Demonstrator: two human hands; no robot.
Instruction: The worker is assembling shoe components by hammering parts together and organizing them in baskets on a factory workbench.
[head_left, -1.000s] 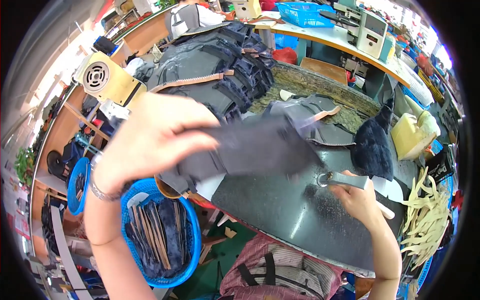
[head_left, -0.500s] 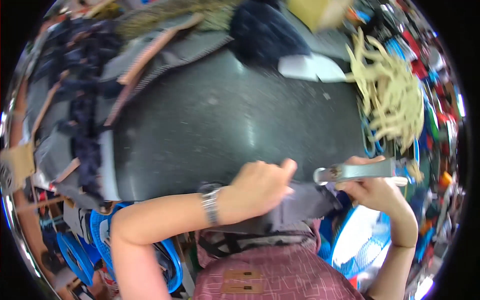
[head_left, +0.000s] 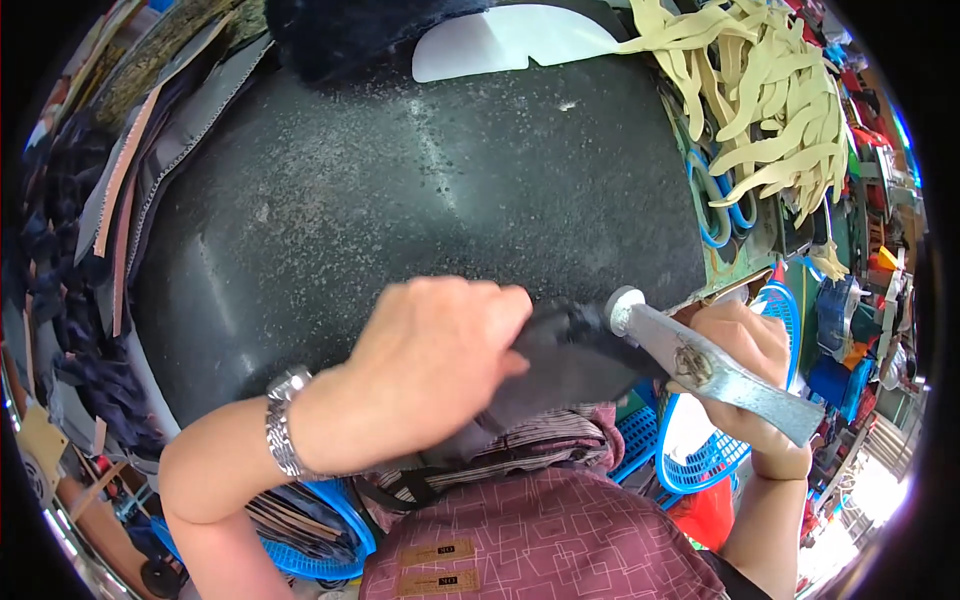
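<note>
The dark piece point(head_left: 585, 375) lies at the near edge of the black worktop point(head_left: 450, 200), partly beyond it toward the wearer. The left hand point(head_left: 430, 345), over that same edge, has its fingers curled together and clamped on the piece; the fingertips are hidden. The right hand point(head_left: 745, 338), off the worktop's near right corner, has its fingers closed round the hammer point(head_left: 690, 355), the handle largely concealed. Judged by its folds, the piece should be light, soft and limp, sagging unless gripped near both ends. The metal hammer head is likely heavy and smooth; the handle is the proper hold.
</note>
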